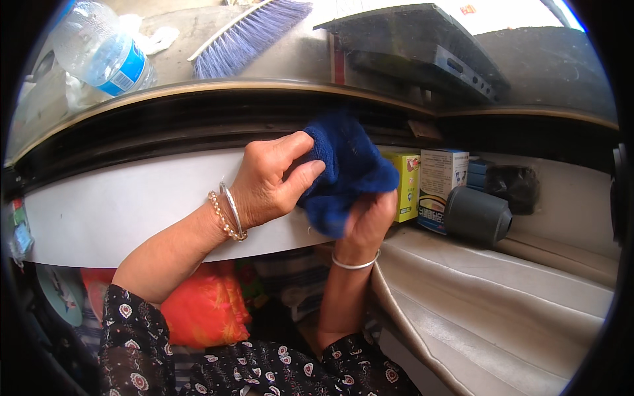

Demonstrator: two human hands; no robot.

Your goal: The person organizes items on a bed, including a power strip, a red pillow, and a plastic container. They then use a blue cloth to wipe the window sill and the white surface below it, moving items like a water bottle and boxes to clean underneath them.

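Observation:
A dark blue cloth (354, 158), blurred in part, hangs bunched between my two hands over the white surface (124, 198). My left hand (272, 178) pinches its near-left edge between thumb and curled fingers. From below, my right hand (371, 218) holds the lower right part; motion blurs this hand, and the cloth covers some of its fingers. Bracelets circle my left wrist, and a silver bangle (355, 265) is on my right one.
Right of the cloth stand a yellow-green box (407, 198), a printed carton (438, 183) and a dark grey cylinder (475, 215). Behind the dark ledge are a plastic bottle (104, 54), a purple-bristled brush (247, 37) and a black panel-like object (396, 44). Pale padded material (485, 307) lies at right.

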